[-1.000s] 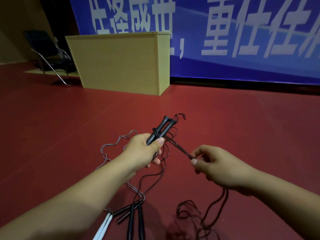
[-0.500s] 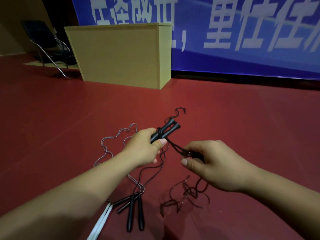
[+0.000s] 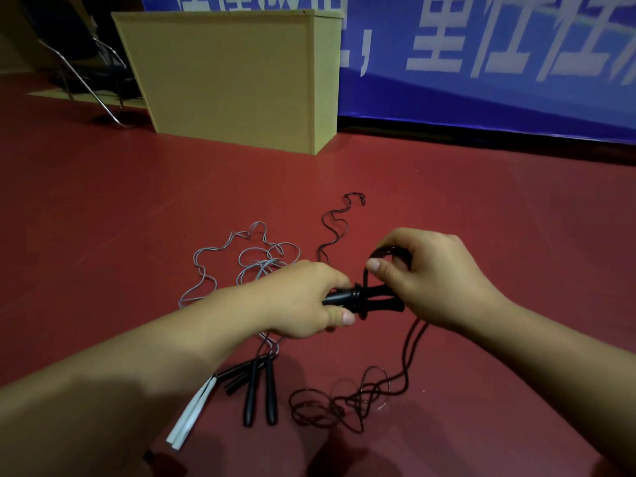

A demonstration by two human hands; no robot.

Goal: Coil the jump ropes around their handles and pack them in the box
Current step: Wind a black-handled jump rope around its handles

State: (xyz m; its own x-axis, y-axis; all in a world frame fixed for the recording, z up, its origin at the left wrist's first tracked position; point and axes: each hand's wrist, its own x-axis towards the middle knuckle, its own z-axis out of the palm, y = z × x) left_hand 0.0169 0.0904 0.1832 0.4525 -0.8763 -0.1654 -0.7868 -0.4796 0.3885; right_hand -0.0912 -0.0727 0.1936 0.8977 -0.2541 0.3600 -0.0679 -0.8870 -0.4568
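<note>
My left hand (image 3: 306, 299) grips a pair of black jump-rope handles (image 3: 373, 299), held side by side and pointing right. A few turns of black rope wrap the handles near my thumb. My right hand (image 3: 430, 273) pinches a loop of that black rope (image 3: 389, 251) just above the handles. The loose rest of the rope (image 3: 347, 404) hangs down and lies tangled on the red floor. More black handles (image 3: 258, 390) and two white handles (image 3: 192, 414) lie on the floor below my left arm, with a grey rope (image 3: 241, 256) spread behind them.
A tall yellow wooden cabinet (image 3: 234, 77) stands on the red floor at the back. A folding chair (image 3: 79, 60) stands at the far left. A blue banner with white characters (image 3: 499, 63) covers the back wall. Another thin black rope (image 3: 339, 222) snakes away ahead.
The handles have swung from pointing up-right to lying level. My right hand has risen from below the handles to above them, carrying the rope up and over. The view has tilted down.
</note>
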